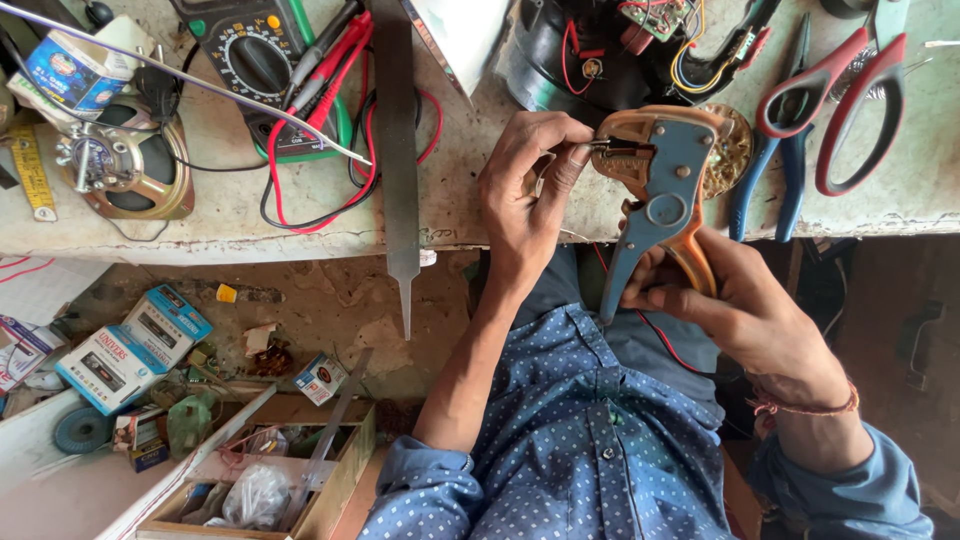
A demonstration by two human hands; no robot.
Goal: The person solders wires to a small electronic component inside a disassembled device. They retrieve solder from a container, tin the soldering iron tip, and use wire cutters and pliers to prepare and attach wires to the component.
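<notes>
My right hand grips the handles of a blue and orange wire stripper, held upright over the workbench edge. Its jaws point left near the top. My left hand pinches a thin wire end between thumb and fingers, right at those jaws. A thin red wire runs down past my right hand toward my lap. Both sleeves are blue with white dots.
On the bench lie a green multimeter with red and black leads, a long metal file, a bare speaker, blue-handled pliers, red-handled cutters and an opened black device. Small boxes and a wooden tray sit on the floor.
</notes>
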